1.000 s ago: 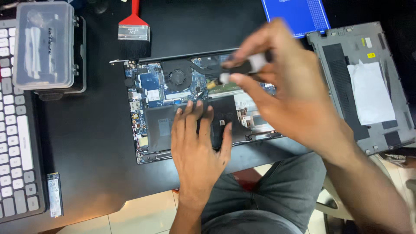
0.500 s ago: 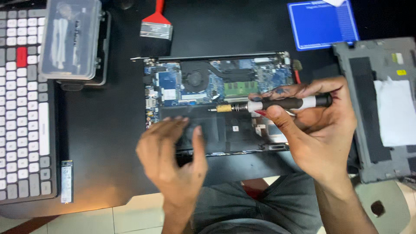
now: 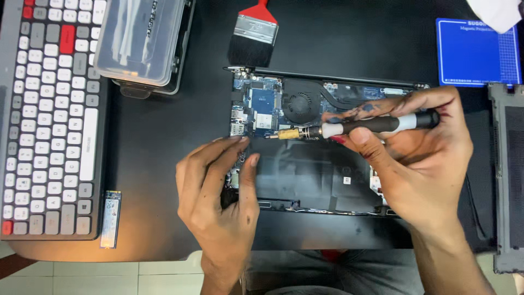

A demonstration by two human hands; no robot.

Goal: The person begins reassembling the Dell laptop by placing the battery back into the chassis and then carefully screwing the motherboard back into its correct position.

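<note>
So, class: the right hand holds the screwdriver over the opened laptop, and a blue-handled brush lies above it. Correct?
Not quite. The head view shows the brush has a red handle. The rest holds: the right hand holds the screwdriver over the opened laptop.

I am seeing a white-and-grey keyboard (image 3: 52, 117) lying at the far left of the black desk mat (image 3: 164, 164); a clear plastic case (image 3: 143, 41) is sitting just beside it; a red-handled brush (image 3: 252, 35) is resting above; a blue magnetic mat (image 3: 474, 52) is lying upper right; a small memory stick (image 3: 111, 218) is lying below the keyboard.
</note>
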